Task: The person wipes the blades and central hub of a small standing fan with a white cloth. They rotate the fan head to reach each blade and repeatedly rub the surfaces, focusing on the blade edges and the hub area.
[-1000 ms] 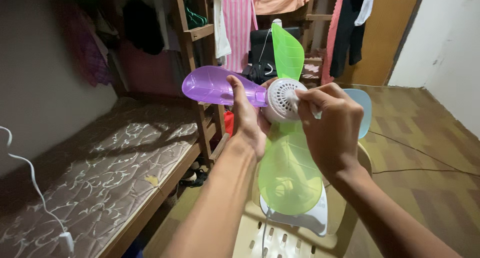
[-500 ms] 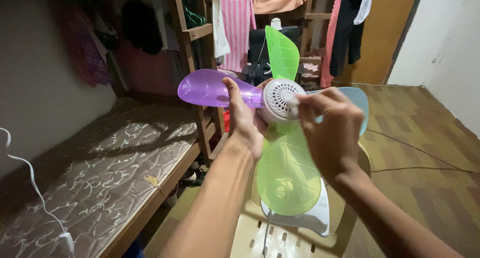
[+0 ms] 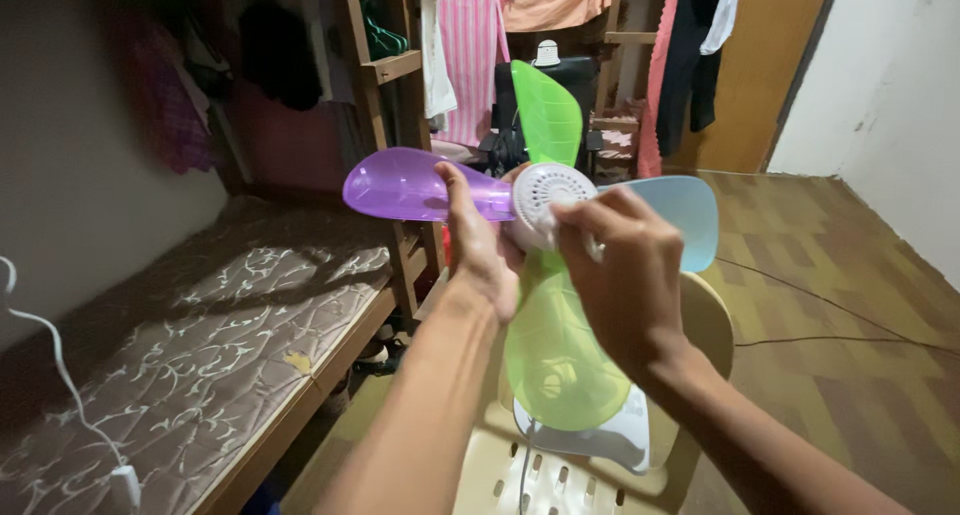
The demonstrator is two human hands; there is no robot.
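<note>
a person holds a small plastic fan up at chest height in a cramped bedroom, the left hand wrapped around the back of its white hub, thumb lying along the root of the purple blade. the right hand is pinched shut against the hub's right edge, fingertips pressed together on what looks like a small white scrap; what it is cannot be told.

compared with a second ago, the fan has drifted up and to the left, and the right hand has slid from the face of the grille toward its rim, a sign the rubbing at the hub is moving round rather than stopping.

the fan has four translucent leaf-shaped blades: purple at 9 o'clock, bright green at 12, pale blue at 3 and a wider light green one at 6, hanging over a white base part. the hub is round, with a ring of slots.

below sits a cream plastic chair. a patterned mattress lies at 8 o'clock, a white cable at its edge, and clothes hang at 12.
</note>
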